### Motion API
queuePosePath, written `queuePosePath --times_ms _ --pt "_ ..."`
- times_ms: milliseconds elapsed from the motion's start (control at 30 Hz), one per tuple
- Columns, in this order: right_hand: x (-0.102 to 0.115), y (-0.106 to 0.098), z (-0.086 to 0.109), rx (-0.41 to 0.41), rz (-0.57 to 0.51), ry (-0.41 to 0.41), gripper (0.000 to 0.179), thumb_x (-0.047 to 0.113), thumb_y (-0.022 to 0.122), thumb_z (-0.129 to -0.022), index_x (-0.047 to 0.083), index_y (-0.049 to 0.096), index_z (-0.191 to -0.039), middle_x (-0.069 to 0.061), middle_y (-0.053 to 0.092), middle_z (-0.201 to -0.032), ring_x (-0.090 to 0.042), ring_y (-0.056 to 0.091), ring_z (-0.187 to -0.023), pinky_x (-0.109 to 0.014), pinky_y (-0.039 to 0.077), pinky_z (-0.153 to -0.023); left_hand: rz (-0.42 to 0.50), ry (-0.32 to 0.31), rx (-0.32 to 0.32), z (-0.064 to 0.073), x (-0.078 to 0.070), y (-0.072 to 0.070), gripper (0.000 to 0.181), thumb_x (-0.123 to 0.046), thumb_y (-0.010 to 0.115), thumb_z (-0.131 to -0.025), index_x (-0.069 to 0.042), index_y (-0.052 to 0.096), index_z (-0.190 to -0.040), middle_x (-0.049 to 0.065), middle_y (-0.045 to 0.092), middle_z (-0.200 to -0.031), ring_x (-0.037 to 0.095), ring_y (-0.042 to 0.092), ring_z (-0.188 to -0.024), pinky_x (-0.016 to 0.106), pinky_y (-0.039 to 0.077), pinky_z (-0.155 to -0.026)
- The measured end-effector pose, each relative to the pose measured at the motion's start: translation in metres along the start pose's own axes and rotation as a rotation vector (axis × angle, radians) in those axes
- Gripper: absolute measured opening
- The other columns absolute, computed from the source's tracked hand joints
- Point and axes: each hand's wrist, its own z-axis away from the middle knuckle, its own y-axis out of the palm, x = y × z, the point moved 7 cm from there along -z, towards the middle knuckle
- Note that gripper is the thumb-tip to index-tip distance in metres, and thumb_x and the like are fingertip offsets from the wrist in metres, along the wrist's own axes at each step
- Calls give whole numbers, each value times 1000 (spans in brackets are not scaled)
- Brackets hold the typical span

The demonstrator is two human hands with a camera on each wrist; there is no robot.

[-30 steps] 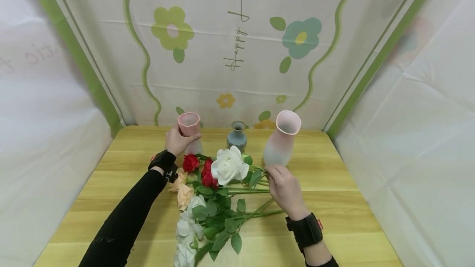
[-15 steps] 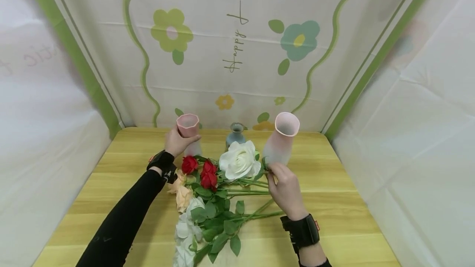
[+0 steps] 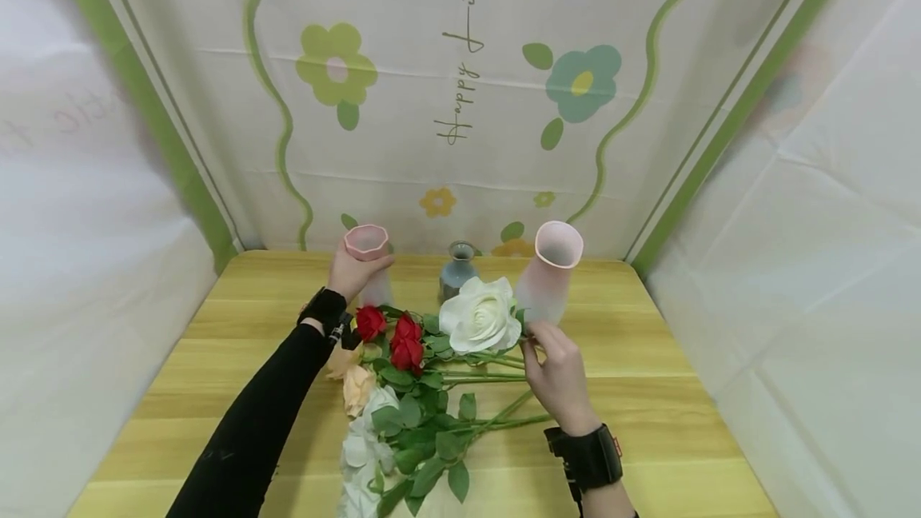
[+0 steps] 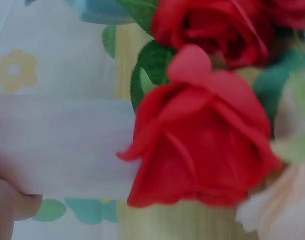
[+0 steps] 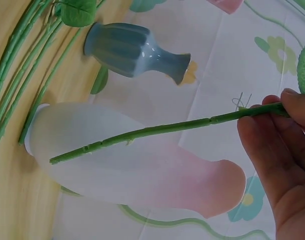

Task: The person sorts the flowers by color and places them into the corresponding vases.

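My left hand (image 3: 352,272) grips a pink-to-white vase (image 3: 376,288) with an angular rim, near its top, at the back left of the table. My right hand (image 3: 557,370) pinches the green stem (image 5: 167,127) of a large white rose (image 3: 480,315) between thumb and fingers; the bloom faces up and left. In the right wrist view the stem's cut end overlaps the tall pink-and-white vase (image 5: 112,155), which stands just beyond that hand. Close to the left wrist lies a red rose (image 4: 202,135), hiding part of the held vase.
A small blue-grey vase (image 3: 459,272) stands between the two pink vases. On the table (image 3: 647,390) lie red roses (image 3: 407,342), peach roses (image 3: 358,388) and white roses (image 3: 360,454), with stems pointing right. A printed cloth (image 3: 403,134) rises behind the table edge.
The right hand has shifted the white rose to the right, off the red roses and toward the tall vase. The left hand keeps its grip on the angular-rimmed vase.
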Motion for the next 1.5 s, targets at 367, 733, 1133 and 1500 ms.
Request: queuePosePath --times_ms 367,733,1133,1500 --pt "-12 -10 -6 -176 -132 37 41 -27 66 -72 -3 67 -106 -14 68 -95 -27 68 -78 -24 57 -70 117 -1 -29 -1 -2 5 89 -2 80 -79 -2 27 -151 22 43 -137 33 44 -124 42 43 -99" --pt "-48 20 0 -240 -414 206 28 -3 64 -93 3 66 -120 -12 68 -108 -24 68 -94 -35 57 -81 176 30 -20 17 -33 2 81 9 74 -80 6 28 -147 29 42 -136 39 44 -122 44 45 -97" --pt "-120 86 2 -263 -826 236 37 -8 59 -95 -5 52 -131 -23 59 -118 -37 61 -107 -46 53 -88 193 26 -25 17 -30 2 80 10 74 -80 6 29 -146 30 42 -135 39 44 -121 43 44 -96" --pt "-31 51 -68 -444 -1139 460 48 -13 61 -91 -2 44 -134 -34 56 -110 -44 60 -103 -51 53 -87 191 22 -19 16 -30 7 81 9 74 -80 5 28 -147 29 41 -136 39 44 -121 43 44 -96"
